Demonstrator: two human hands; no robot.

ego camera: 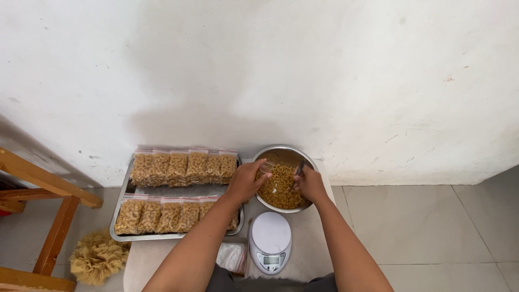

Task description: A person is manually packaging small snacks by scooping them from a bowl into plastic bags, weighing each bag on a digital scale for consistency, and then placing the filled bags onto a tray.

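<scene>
Over on the left a wooden frame (54, 211) is sitting by a frilly tan bundle (97, 258) on the floor. Next, a metal tray (121, 208) is holding two rows of sealed bags (184, 166), all full of pasta. Looks like the filling step: the left hand (246, 181) is gripping a clear bag (265, 168) open over the steel bowl (281, 152), and the right hand (311, 185) is clenching a scoop (299, 172) down in the macaroni (278, 190). I'd say weighing is coming up, needing a steady tip first. The white scale (270, 240) is sitting bare.
</scene>
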